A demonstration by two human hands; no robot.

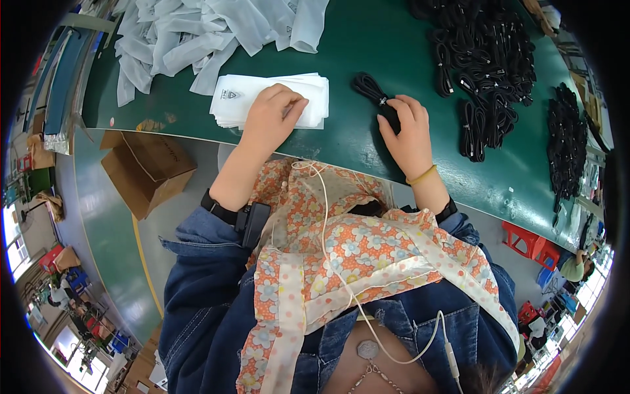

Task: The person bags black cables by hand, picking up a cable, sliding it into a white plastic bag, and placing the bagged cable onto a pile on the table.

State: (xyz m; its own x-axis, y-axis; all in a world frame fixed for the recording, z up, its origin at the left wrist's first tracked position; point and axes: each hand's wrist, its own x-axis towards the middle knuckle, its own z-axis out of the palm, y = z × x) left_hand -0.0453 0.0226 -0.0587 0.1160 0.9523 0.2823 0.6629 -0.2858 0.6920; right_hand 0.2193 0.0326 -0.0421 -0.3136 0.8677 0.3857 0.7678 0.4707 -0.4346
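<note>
A stack of flat white plastic bags (314,88) lies at the table's near edge. My left hand (272,113) is over this stack with its fingers curled in toward the thumb; whether a bag is pinched between them is hidden. To the right, a coiled black cable (369,87) lies aslant on the tabletop. My right hand (408,134) has its thumb on one side and its fingers on the other side of the coil's near end, gripping it. Part of that end is hidden beneath the fingers.
Loose translucent bags (190,39) are heaped at the far left of the green table (367,39). Piled bundles of black cable (485,59) lie at the far right, with another row of cables (566,138) beyond. An open cardboard box (147,171) stands below the table's left edge.
</note>
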